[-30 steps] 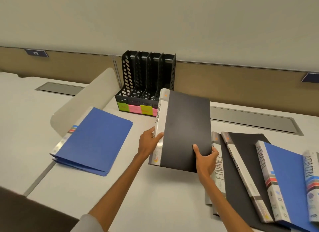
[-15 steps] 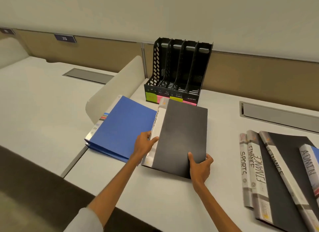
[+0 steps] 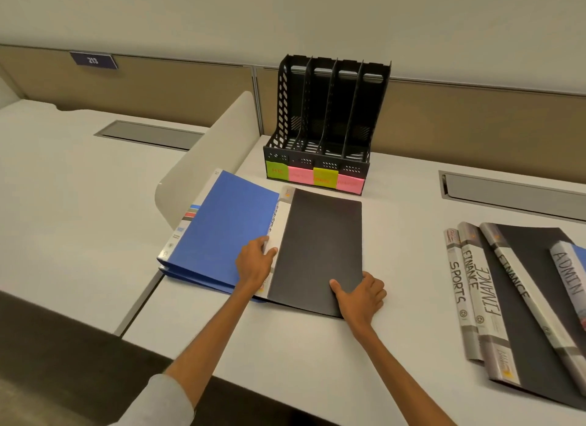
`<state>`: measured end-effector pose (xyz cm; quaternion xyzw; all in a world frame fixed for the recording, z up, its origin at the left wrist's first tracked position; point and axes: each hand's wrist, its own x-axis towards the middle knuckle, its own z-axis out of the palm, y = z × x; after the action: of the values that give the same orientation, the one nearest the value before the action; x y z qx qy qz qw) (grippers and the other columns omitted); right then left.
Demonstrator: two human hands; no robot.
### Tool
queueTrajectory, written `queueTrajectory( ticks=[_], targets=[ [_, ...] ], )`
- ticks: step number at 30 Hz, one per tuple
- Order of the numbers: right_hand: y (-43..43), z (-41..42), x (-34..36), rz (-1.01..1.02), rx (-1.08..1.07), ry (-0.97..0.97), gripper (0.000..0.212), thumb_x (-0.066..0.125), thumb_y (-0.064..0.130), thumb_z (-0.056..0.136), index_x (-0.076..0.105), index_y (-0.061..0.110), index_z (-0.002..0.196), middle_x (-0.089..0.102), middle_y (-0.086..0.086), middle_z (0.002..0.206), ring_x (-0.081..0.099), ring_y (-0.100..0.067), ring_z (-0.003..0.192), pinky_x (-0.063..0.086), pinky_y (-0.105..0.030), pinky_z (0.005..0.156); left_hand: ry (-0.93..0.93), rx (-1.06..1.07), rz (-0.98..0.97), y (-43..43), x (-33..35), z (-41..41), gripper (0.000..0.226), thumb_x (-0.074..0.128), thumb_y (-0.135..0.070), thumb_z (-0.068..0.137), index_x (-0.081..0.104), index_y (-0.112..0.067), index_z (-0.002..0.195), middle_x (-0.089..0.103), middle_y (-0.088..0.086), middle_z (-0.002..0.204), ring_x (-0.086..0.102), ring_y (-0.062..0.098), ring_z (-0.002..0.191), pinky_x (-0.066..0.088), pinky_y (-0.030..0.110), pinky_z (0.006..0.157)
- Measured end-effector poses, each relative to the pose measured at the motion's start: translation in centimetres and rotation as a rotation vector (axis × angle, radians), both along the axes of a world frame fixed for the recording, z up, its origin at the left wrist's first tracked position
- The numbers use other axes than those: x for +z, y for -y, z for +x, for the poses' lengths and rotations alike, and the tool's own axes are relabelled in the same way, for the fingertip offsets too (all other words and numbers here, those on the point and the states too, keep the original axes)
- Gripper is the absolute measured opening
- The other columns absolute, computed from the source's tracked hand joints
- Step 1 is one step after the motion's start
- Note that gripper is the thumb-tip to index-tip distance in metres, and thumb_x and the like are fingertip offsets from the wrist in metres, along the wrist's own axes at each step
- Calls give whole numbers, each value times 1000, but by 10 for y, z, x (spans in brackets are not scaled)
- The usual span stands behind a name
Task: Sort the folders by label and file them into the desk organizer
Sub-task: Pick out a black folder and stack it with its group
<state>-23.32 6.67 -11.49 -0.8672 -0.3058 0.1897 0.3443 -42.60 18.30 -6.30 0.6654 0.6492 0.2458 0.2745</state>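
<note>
Black folder (image 3: 317, 244), raised a second ago, is now lying on the counter (image 3: 285, 346) beside the blue folders (image 3: 222, 229); left hand (image 3: 253, 267) and right hand (image 3: 360, 295) are grasping its edges, organizer (image 3: 323, 124) awaiting filing.

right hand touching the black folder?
Touching. Head view shows the right hand on the black folder at its near right corner, thumb lying on the cover.

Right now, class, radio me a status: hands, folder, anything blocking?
Left hand and right hand both gripping black folder. Folder flat on desk, overlapping blue folders. Organizer slots empty, path unobstructed.
</note>
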Motion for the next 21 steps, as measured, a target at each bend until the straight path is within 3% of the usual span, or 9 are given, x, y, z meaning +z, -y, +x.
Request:
queueTrajectory(
  ticks=[4,12,17,21],
  targets=[
    [1,0,-3,-41,42,66,94,79,49,71,34,10,143,38,-12,137,35,-31,125,32,-43,103,-112,-10,10,4,-5,10,37,57,-29,97,60,-12,130,63,9,128,58,26,117,46,39,99],
    [5,9,-8,-44,158,71,80,73,51,76,40,18,142,36,-8,137,34,-27,126,32,-40,104,-200,-71,96,14,-8,33,29,48,-17,100,58,-10,127,64,10,121,63,26,102,50,33,83],
    [12,25,-1,87,159,10,62,73,45,80,50,19,130,44,-5,132,40,-23,122,34,-33,100,-134,-107,112,20,-10,57,35,49,-22,100,57,-12,133,61,8,132,60,26,115,47,36,97],
    [20,56,15,209,85,21,51,74,37,82,55,16,124,51,-5,129,46,-22,119,39,-35,100,-82,-165,116,25,-7,83,32,53,-22,98,64,-12,126,70,10,114,66,24,101,52,35,92]
  ],
)
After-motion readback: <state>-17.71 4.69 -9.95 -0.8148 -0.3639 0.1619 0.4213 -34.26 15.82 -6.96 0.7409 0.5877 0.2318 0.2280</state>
